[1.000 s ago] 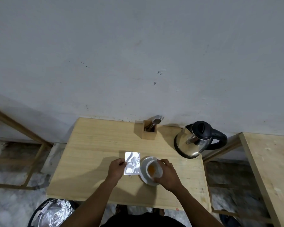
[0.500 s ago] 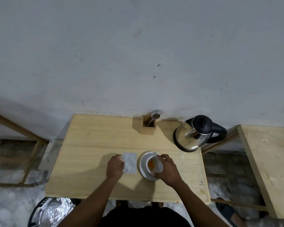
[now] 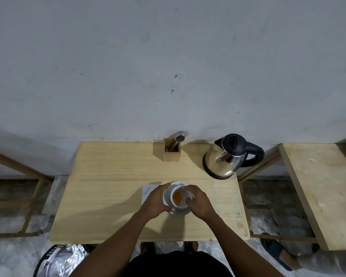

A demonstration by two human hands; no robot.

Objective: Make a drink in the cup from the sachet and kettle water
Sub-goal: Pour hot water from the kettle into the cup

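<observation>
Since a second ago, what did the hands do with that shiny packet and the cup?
The left hand laid the packet flat on the table, let it go, and moved right to the cup. Both hands now cup it on the saucer. The right hand stayed at the cup. Kettle and cutlery holder stayed put.

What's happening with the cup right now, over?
Both hands, left and right, around cup on saucer. Orange powder inside. Sachet down. Kettle untouched.
</observation>
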